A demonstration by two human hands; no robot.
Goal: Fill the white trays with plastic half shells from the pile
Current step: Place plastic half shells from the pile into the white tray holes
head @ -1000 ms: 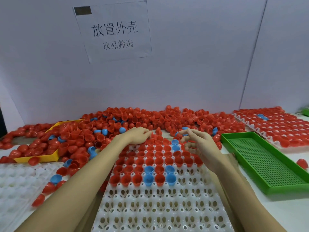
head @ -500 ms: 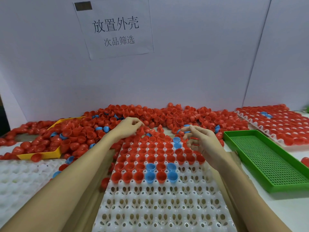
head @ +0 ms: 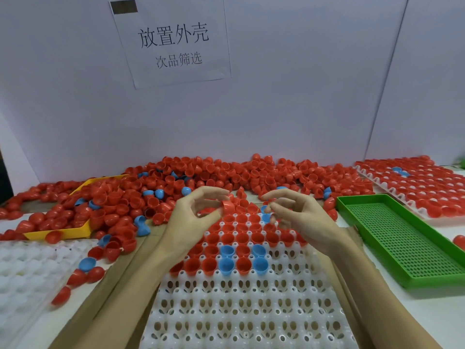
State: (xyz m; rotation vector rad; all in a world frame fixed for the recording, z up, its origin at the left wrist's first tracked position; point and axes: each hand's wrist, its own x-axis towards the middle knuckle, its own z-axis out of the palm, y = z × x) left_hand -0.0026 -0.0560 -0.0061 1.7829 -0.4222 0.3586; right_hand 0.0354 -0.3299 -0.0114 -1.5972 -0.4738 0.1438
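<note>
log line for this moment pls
left hand: pinches red shell | right hand: curled, contents unclear | middle tray: part filled

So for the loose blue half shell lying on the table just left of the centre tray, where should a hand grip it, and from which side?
The blue half shell lies tilted beside red shells, its rim partly upward. Probably best pinched across the rim from above, thumb on one edge, finger on the other; the smooth dome would likely slip. The left hand is nearer.

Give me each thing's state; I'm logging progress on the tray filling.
Middle tray: far rows filled, near rows empty.
Left tray: empty.
Right tray: full.
Green basket: empty.
Left hand: pinching a red shell.
Right hand: fingers curled, hold unclear.
</note>
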